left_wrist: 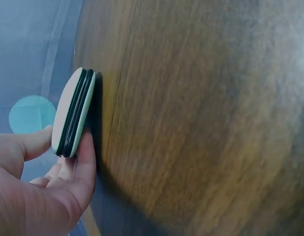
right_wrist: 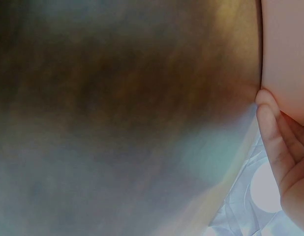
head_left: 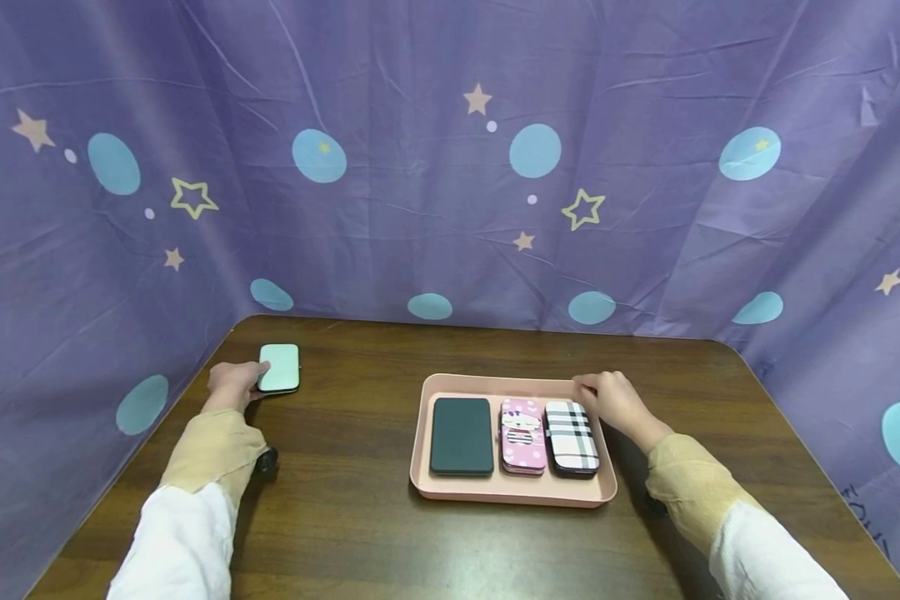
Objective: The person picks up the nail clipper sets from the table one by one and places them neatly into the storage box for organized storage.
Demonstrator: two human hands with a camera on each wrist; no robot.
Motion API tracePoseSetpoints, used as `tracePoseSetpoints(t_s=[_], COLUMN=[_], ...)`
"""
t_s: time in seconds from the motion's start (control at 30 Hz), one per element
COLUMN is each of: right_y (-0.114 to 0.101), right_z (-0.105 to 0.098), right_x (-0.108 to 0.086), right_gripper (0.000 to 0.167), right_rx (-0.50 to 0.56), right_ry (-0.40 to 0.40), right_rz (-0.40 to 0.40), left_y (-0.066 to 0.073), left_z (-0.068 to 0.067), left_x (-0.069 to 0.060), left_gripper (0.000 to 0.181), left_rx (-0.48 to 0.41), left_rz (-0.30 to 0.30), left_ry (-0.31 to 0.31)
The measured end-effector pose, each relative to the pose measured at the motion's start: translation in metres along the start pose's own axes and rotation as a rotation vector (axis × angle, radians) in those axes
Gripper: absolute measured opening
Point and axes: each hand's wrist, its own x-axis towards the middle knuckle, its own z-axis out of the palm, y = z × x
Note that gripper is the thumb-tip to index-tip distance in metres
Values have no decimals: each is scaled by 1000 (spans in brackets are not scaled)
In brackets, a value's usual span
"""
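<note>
At the table's far left, my left hand (head_left: 234,382) pinches a small mint-green case (head_left: 279,367) by its left edge. The left wrist view shows that case (left_wrist: 73,113) edge-on, with rounded ends and dark bands around its side. The thumb is on one face and fingers (left_wrist: 86,157) are on the other. Whether it touches the table cannot be told. My right hand (head_left: 613,400) grips the far right corner of a pink tray (head_left: 513,496). In the right wrist view, fingertips (right_wrist: 267,101) meet the tray's wall (right_wrist: 287,44); the thumb is hidden there.
Inside the tray, from left to right, lie a dark green flat box (head_left: 461,436), a pink cartoon-cat case (head_left: 522,436) and a black-and-white plaid case (head_left: 572,437). Beneath is a brown wooden table (head_left: 345,517). A purple patterned curtain (head_left: 420,225) hangs around its far and side edges.
</note>
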Motion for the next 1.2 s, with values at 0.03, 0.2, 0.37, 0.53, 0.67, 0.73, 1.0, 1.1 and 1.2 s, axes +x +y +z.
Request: tracePoseSetpoints(t_s=[0.03,0.2,0.37,0.53,0.67,0.73,1.0,1.1,1.2], right_y=[0,0,1,1,1,1,0,0,0], right_z=[0,0,-1,-2,-2,-1,-1,-1,-1], right_x=[0,0,0,0,0,0,1,0,0], right_gripper=[15,15,15,15,14,14,14,15,16], right_rx=[-1,2,3,7,6,4,-1,-2,-2], right_ry=[2,-6,-4,-2,0,3,-14,-20,-25], right_rz=[1,9,5,-1,-7,-12,2,9,10], left_y=[0,-1,-4,-1,4,7,24,29,33], left_z=[0,1,3,9,15,19,30,33,36], left_x=[0,0,1,-3,-7,-10,-26,-33,-40], left_gripper=[71,72,70,67,63,55,22,22,24], left_rx=[-17,-106,-200,-255,-264,-275,-334,-357,-350], left_rz=[-4,-29,-52,-37,-23,-16,13,18,20], left_ry=[-5,-22,-35,-58,-68,-76,-153,-189,-216])
